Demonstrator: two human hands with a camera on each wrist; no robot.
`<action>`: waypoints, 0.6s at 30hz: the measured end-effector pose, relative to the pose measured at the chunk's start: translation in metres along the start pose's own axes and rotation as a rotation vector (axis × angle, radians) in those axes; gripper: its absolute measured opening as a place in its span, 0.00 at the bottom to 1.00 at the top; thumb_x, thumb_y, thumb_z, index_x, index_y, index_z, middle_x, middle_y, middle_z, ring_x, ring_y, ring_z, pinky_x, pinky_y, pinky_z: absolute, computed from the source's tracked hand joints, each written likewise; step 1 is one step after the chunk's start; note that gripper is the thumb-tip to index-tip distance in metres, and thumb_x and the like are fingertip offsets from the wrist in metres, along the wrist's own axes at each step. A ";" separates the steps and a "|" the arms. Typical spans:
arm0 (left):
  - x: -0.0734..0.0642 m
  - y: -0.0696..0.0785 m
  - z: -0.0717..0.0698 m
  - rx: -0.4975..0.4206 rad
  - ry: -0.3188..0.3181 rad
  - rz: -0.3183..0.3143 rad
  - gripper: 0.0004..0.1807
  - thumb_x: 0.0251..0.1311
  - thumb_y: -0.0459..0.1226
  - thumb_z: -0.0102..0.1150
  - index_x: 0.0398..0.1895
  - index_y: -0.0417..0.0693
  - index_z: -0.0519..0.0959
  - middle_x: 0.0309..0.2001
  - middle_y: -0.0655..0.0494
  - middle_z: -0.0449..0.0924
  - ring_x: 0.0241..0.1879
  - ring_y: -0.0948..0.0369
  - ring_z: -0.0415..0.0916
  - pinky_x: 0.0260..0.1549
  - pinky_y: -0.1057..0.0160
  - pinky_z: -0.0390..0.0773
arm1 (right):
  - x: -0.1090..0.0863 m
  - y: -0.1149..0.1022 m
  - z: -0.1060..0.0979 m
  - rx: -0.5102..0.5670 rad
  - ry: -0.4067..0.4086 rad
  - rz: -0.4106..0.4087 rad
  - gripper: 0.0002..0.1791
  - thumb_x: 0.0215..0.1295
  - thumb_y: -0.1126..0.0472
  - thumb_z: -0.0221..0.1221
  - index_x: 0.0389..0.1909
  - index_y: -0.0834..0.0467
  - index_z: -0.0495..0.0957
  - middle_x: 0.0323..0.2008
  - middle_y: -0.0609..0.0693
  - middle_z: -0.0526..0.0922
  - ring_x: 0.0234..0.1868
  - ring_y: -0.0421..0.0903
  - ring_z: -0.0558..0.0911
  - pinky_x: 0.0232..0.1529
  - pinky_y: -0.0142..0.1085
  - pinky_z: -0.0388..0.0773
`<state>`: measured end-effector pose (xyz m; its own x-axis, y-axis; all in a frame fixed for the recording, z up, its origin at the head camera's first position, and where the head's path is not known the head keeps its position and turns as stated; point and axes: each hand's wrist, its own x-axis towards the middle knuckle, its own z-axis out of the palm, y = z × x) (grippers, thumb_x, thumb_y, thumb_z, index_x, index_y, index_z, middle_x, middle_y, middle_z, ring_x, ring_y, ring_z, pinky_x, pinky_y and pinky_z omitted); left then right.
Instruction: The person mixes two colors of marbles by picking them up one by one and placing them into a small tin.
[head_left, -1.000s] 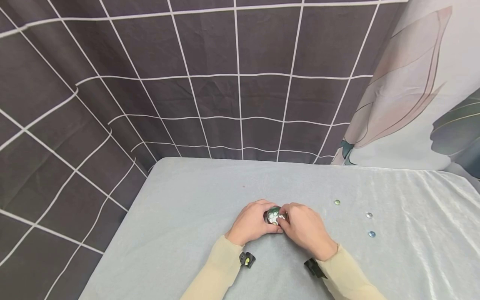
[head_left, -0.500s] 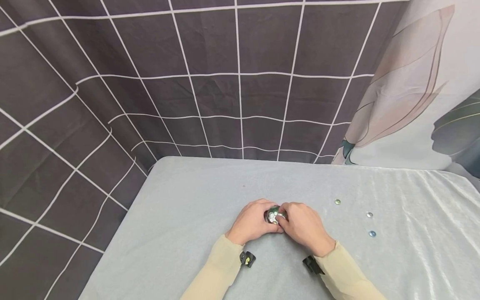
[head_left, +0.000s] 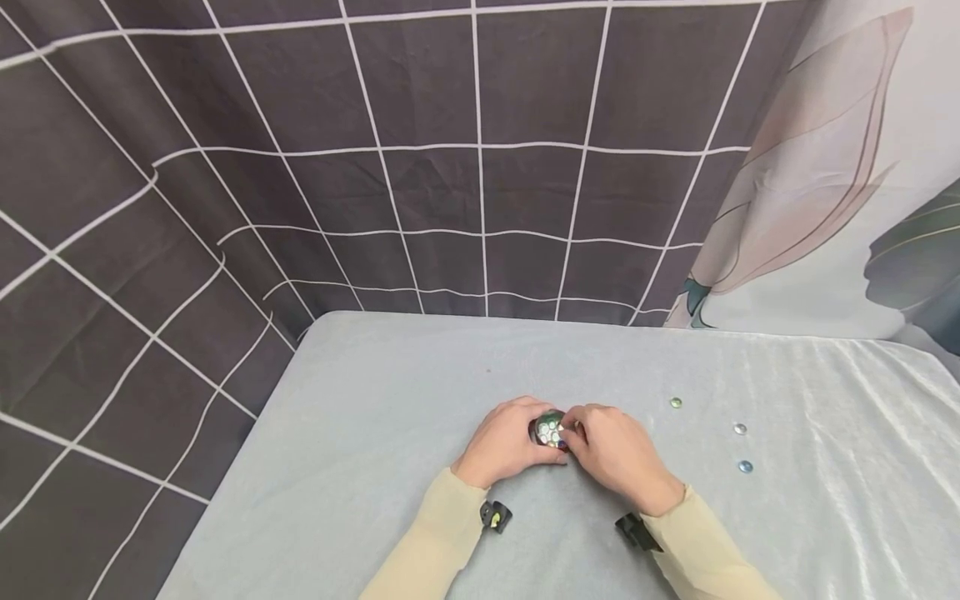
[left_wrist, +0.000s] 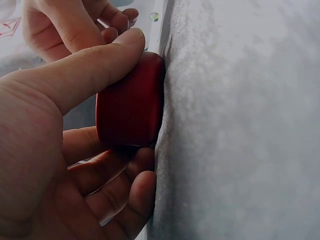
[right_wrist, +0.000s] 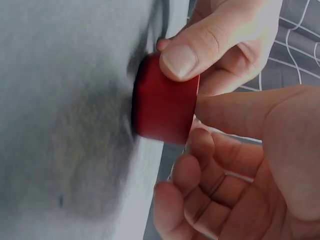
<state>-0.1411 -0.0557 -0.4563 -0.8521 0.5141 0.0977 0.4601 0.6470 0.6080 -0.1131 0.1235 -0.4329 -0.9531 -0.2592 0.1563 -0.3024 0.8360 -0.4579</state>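
Note:
A small red cup (left_wrist: 131, 102) stands on the light cloth, with several shiny glass gems (head_left: 549, 432) visible in its mouth from the head view. My left hand (head_left: 504, 443) holds the cup from the left, thumb pressed on its near side and fingers round the far side. My right hand (head_left: 617, 452) is at the cup's right rim, with the thumb tip and forefinger close together there. In the right wrist view, the right thumb meets the rim of the red wall, while the other fingers curl beside it. I cannot tell whether a gem is between these fingertips.
To the right on the cloth (head_left: 375, 400) lie a green gem (head_left: 676, 402), a clear gem (head_left: 740, 429) and a blue gem (head_left: 745, 467), spaced apart. A dark grid-patterned curtain (head_left: 420, 192) hangs behind and left; a floral curtain (head_left: 810, 208) is at the right.
My right thumb and forefinger have drawn back from over the cup's mouth to its right rim, showing more gems. The right wrist has shifted slightly right. The left hand keeps its hold.

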 end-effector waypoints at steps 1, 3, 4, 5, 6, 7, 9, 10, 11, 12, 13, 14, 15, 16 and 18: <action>0.000 0.000 0.000 -0.001 0.000 -0.001 0.27 0.48 0.51 0.78 0.52 0.57 0.85 0.51 0.64 0.83 0.50 0.67 0.78 0.52 0.68 0.75 | -0.001 0.001 -0.001 0.002 0.007 -0.009 0.02 0.61 0.63 0.67 0.32 0.57 0.84 0.22 0.41 0.76 0.21 0.37 0.70 0.23 0.35 0.70; 0.001 0.000 0.001 -0.001 -0.003 -0.003 0.27 0.48 0.51 0.78 0.53 0.57 0.85 0.52 0.64 0.83 0.50 0.67 0.78 0.52 0.68 0.75 | -0.002 0.004 -0.002 0.002 0.019 -0.023 0.01 0.61 0.63 0.67 0.32 0.57 0.84 0.22 0.41 0.76 0.21 0.36 0.70 0.23 0.35 0.71; 0.001 0.000 0.001 -0.003 -0.003 -0.004 0.27 0.48 0.51 0.79 0.53 0.57 0.85 0.52 0.64 0.83 0.50 0.67 0.78 0.52 0.68 0.75 | -0.002 0.004 -0.002 0.002 0.025 -0.032 0.01 0.60 0.64 0.67 0.33 0.57 0.84 0.23 0.41 0.76 0.21 0.36 0.70 0.24 0.35 0.71; 0.001 0.000 0.001 -0.005 -0.005 -0.008 0.27 0.48 0.50 0.79 0.53 0.56 0.85 0.52 0.63 0.83 0.50 0.67 0.78 0.52 0.68 0.75 | -0.003 0.005 -0.003 0.002 0.028 -0.039 0.02 0.60 0.64 0.67 0.33 0.57 0.84 0.23 0.41 0.76 0.22 0.35 0.70 0.24 0.35 0.71; 0.001 0.000 0.001 -0.004 -0.006 -0.007 0.27 0.48 0.50 0.78 0.53 0.56 0.85 0.52 0.63 0.82 0.50 0.67 0.78 0.52 0.68 0.75 | -0.003 0.005 -0.003 0.002 0.030 -0.044 0.02 0.60 0.64 0.67 0.33 0.56 0.84 0.23 0.41 0.76 0.22 0.35 0.70 0.24 0.34 0.71; 0.001 0.000 0.001 -0.006 -0.007 -0.005 0.27 0.48 0.50 0.78 0.53 0.56 0.85 0.52 0.63 0.82 0.50 0.67 0.78 0.52 0.68 0.75 | -0.004 0.006 -0.003 0.005 0.029 -0.047 0.02 0.60 0.64 0.67 0.33 0.56 0.84 0.23 0.40 0.76 0.22 0.35 0.70 0.24 0.34 0.71; 0.001 0.001 0.001 -0.011 -0.007 -0.002 0.27 0.48 0.50 0.78 0.53 0.56 0.85 0.52 0.63 0.82 0.50 0.67 0.78 0.51 0.68 0.75 | -0.005 0.006 -0.005 0.008 0.024 -0.048 0.02 0.60 0.64 0.67 0.34 0.56 0.85 0.23 0.40 0.75 0.21 0.35 0.69 0.23 0.33 0.70; 0.001 0.001 0.001 -0.013 -0.006 0.001 0.27 0.48 0.50 0.78 0.53 0.56 0.85 0.52 0.63 0.83 0.50 0.67 0.78 0.51 0.68 0.75 | -0.006 0.006 -0.005 0.010 0.022 -0.048 0.02 0.61 0.64 0.67 0.34 0.56 0.85 0.22 0.39 0.75 0.21 0.34 0.69 0.23 0.33 0.69; 0.001 0.001 0.001 -0.014 -0.008 0.000 0.27 0.48 0.50 0.78 0.53 0.56 0.85 0.52 0.63 0.82 0.50 0.67 0.78 0.51 0.68 0.75 | -0.007 0.006 -0.006 0.010 0.022 -0.049 0.02 0.61 0.64 0.67 0.34 0.56 0.85 0.22 0.39 0.74 0.21 0.34 0.68 0.23 0.32 0.69; 0.001 0.001 0.001 -0.015 -0.008 0.000 0.27 0.48 0.50 0.78 0.53 0.56 0.85 0.52 0.63 0.82 0.50 0.67 0.78 0.51 0.68 0.75 | -0.007 0.007 -0.007 0.011 0.023 -0.049 0.02 0.61 0.64 0.67 0.34 0.56 0.85 0.22 0.39 0.74 0.21 0.34 0.68 0.22 0.32 0.68; 0.001 0.001 0.000 -0.018 -0.008 0.001 0.27 0.48 0.50 0.79 0.53 0.56 0.85 0.52 0.63 0.82 0.50 0.67 0.78 0.51 0.68 0.75 | -0.008 0.007 -0.008 0.012 0.024 -0.051 0.02 0.61 0.64 0.67 0.34 0.55 0.85 0.22 0.39 0.74 0.21 0.34 0.68 0.23 0.32 0.68; 0.001 0.001 0.000 -0.018 -0.010 0.000 0.27 0.48 0.50 0.79 0.53 0.56 0.85 0.52 0.63 0.82 0.50 0.67 0.78 0.52 0.68 0.75 | -0.009 0.006 -0.008 0.011 0.026 -0.054 0.03 0.61 0.64 0.67 0.34 0.55 0.85 0.23 0.38 0.74 0.21 0.34 0.68 0.23 0.32 0.68; 0.001 0.001 0.000 -0.015 -0.010 0.001 0.27 0.48 0.50 0.79 0.53 0.55 0.85 0.53 0.63 0.82 0.50 0.67 0.78 0.52 0.67 0.75 | -0.009 0.006 -0.009 0.012 0.029 -0.059 0.03 0.61 0.64 0.67 0.34 0.54 0.85 0.23 0.38 0.74 0.21 0.34 0.68 0.23 0.32 0.68; 0.001 0.001 0.000 -0.012 -0.012 -0.001 0.28 0.48 0.50 0.79 0.53 0.56 0.85 0.53 0.63 0.82 0.51 0.67 0.78 0.53 0.67 0.75 | -0.009 0.006 -0.009 0.010 0.033 -0.065 0.03 0.60 0.64 0.67 0.34 0.54 0.85 0.23 0.38 0.74 0.22 0.34 0.68 0.23 0.32 0.69; 0.000 0.001 0.000 -0.007 -0.014 -0.002 0.28 0.48 0.50 0.79 0.54 0.56 0.85 0.53 0.63 0.82 0.51 0.66 0.78 0.53 0.67 0.75 | -0.010 0.006 -0.010 0.007 0.035 -0.074 0.03 0.60 0.63 0.68 0.35 0.54 0.85 0.24 0.38 0.75 0.22 0.34 0.68 0.24 0.32 0.69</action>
<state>-0.1411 -0.0550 -0.4558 -0.8493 0.5208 0.0859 0.4569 0.6438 0.6139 -0.1051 0.1357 -0.4283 -0.9272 -0.3027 0.2206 -0.3721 0.8116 -0.4504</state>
